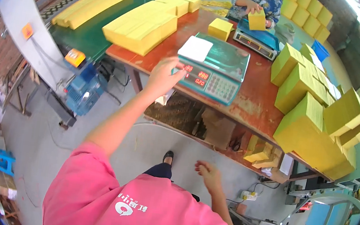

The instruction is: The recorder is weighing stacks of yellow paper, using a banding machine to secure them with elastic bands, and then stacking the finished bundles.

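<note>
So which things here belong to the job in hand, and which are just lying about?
Likely the job:
- teal scale by the left hand
- white sheet on it
- yellow blocks on the table

Probably just lying about:
- blue plastic stool
- power strip
- blue bin
</note>
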### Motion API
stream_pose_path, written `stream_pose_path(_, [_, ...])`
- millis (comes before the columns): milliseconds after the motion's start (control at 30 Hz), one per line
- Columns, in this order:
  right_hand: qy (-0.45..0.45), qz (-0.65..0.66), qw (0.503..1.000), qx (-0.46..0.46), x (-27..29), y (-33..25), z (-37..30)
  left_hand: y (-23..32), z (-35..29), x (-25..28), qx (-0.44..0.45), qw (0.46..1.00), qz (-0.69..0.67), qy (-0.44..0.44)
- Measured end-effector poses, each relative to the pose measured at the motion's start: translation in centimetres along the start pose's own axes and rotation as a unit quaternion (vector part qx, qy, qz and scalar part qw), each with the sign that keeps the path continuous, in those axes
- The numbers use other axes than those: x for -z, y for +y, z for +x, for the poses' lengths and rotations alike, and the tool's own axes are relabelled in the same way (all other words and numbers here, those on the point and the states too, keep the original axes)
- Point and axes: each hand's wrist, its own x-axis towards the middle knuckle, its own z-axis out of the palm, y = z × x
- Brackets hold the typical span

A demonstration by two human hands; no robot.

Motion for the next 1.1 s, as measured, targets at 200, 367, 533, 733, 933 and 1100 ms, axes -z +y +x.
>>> stream_pose_path(200, [-0.036,0.053,0.997,-0.047,-5.1,-4.0,8.4,-5.0,12.6,-9.5,0.040,0.973,0.218,-0.066])
stream_pose_path(367, [-0.018,0.143,0.986,-0.079,-4.5,-7.8,12.5,-6.8,14.0,-12.0,0.120,0.947,0.229,-0.193])
stream_pose_path(533, [-0.018,0.146,0.988,-0.037,-2.3,-10.4,17.3,-7.7,14.4,-12.6,0.100,0.960,0.192,-0.179])
stream_pose_path(733, [-0.029,0.085,0.991,0.100,0.0,-17.8,23.5,-10.5,14.2,-12.0,0.070,0.991,0.059,-0.102])
stream_pose_path(933, [0.131,-0.208,0.944,0.220,0.0,-24.2,29.5,-11.6,13.2,-12.3,0.151,0.980,-0.128,-0.010])
stream_pose_path(1100, [0.152,-0.404,0.831,0.351,-1.4,-23.2,32.2,-8.6,14.3,-10.5,0.027,0.992,0.122,-0.028])
